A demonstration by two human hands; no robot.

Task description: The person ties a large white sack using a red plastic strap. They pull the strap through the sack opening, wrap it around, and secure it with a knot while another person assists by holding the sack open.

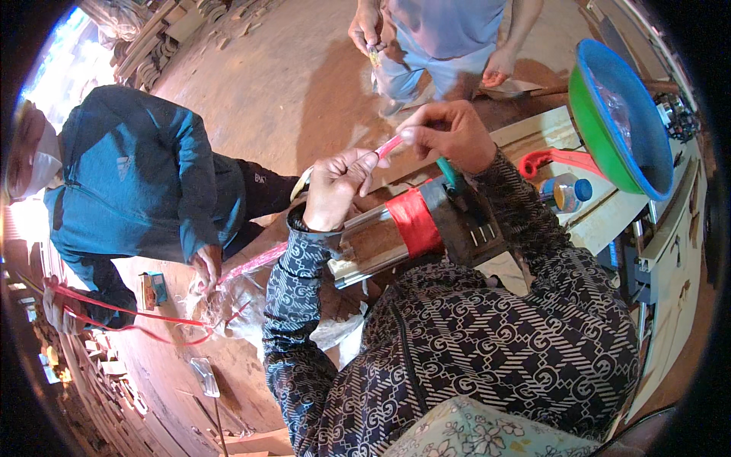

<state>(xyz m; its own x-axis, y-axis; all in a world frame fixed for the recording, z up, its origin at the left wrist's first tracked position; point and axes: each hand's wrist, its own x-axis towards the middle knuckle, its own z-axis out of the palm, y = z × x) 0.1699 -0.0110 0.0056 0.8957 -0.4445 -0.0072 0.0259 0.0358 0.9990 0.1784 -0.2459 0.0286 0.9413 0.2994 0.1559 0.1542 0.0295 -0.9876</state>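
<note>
Between my two hands a short length of pink plastic strip (390, 146) is stretched. My left hand (333, 194) pinches its lower end with thumb and fingers. At the upper end, my right hand (455, 135) grips it between thumb and forefinger. Below them lies a metal-railed tool or machine part (373, 247) with a red band (413, 221) wrapped around it. A pink twisted strand (255, 261) runs from behind my left sleeve to the hand (205, 268) of a person in a dark jacket. That person's other hand (62, 305) holds a red strap (141, 311).
A green and blue basin (617, 122) stands on the bench at right, beside a red-handled tool (560, 160) and a blue-capped jar (572, 195). Another person (445, 38) stands opposite. Clear plastic wrapping (244, 305) and a small box (153, 289) lie at left.
</note>
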